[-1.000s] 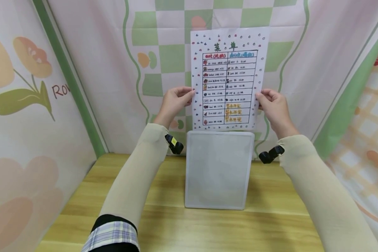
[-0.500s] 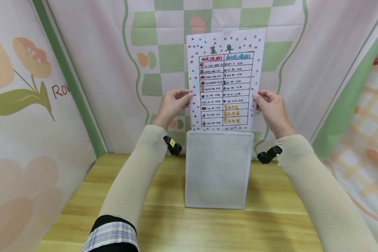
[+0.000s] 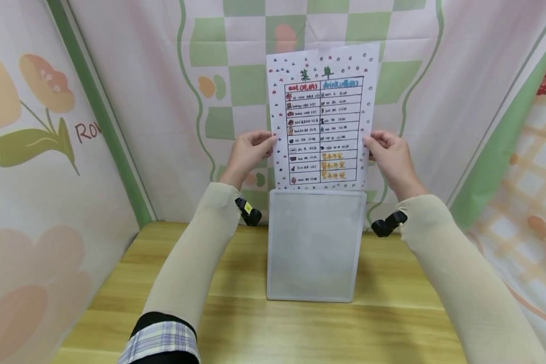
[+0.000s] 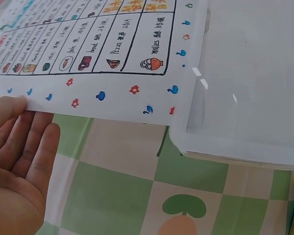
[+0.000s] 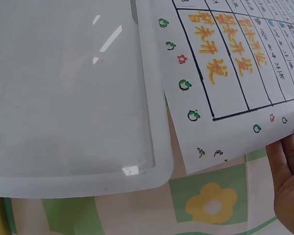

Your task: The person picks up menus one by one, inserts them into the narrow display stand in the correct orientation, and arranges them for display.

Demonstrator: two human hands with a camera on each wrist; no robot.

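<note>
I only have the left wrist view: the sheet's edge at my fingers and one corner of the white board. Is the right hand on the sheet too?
Observer: Yes. The right hand pinches the sheet at its right edge, about level with the left hand.
Operator: Is the board flat or standing?
Observer: The board stands on the table, with its top leaning back on the curtain.
Operator: Is the sheet held straight?
Observer: Not quite. It is slightly tilted: its top right corner sits higher than its top left.
</note>
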